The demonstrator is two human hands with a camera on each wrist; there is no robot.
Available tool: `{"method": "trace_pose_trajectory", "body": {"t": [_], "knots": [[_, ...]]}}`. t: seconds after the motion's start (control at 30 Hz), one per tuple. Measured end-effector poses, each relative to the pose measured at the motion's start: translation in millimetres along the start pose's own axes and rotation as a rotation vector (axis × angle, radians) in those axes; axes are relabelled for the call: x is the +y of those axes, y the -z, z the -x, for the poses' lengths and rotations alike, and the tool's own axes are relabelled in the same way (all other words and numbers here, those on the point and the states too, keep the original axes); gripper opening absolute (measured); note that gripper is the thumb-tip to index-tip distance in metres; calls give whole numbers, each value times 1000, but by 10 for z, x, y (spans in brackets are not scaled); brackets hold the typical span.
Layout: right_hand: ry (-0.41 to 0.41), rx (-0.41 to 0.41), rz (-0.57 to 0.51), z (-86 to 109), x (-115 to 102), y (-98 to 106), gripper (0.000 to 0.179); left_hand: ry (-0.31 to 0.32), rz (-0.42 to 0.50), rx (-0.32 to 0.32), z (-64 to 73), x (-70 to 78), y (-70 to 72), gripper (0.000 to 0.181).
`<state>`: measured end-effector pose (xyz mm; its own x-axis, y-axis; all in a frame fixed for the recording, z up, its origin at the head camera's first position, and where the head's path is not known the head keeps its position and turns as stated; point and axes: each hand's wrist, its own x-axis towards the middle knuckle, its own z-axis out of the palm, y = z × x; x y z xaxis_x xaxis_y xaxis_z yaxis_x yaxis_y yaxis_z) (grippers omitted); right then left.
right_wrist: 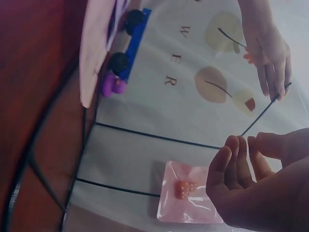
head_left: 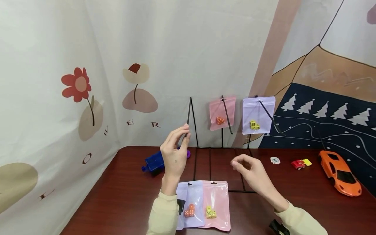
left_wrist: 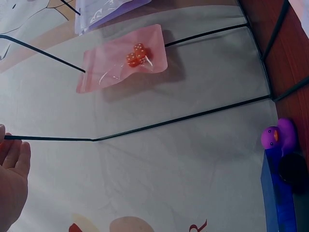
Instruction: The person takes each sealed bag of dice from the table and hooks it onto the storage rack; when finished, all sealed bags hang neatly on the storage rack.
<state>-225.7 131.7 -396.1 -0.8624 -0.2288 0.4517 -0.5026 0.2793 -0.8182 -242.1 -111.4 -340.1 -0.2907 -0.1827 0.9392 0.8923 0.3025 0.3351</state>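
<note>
My left hand is raised at the left prong of a black wire display rack, thumb and fingers pinching its free end. My right hand is held over the table right of the rack's middle, fingers loosely curled toward the thumb with nothing between them. From the middle prong hangs a pink zip bag with orange dice. A lavender zip bag with yellow dice hangs on the right prong. In front lie a lavender bag with orange dice and a pink bag with yellow dice, partly overlapping.
Behind my left hand is a blue toy vehicle with a purple rubber duck at its end. To the right are a white chip, a small red-and-yellow car and an orange car. A printed curtain backs the table.
</note>
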Motion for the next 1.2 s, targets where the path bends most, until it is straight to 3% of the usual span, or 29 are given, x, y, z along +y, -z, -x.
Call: {"method": "trace_pose_trajectory", "body": {"t": [0.23,0.43,0.6,0.73,0.97,1.2], "knots": [[-50,-98,5,225,47,-35,6,-4,25,5,-8,9,1,17],[-44,-201,46,398,111,-55,4,-7,25,9,-7,2,9,16],[-140,-328,33,514,163,-43,6,-9,26,8,-9,0,13,17],[-207,-405,-18,573,217,-47,9,-15,31,5,-16,-1,10,17],[-235,-562,-104,621,316,-99,9,-11,32,-1,-30,10,18,17],[-249,-627,-199,644,349,-134,12,-10,34,-7,-33,24,19,16]]}}
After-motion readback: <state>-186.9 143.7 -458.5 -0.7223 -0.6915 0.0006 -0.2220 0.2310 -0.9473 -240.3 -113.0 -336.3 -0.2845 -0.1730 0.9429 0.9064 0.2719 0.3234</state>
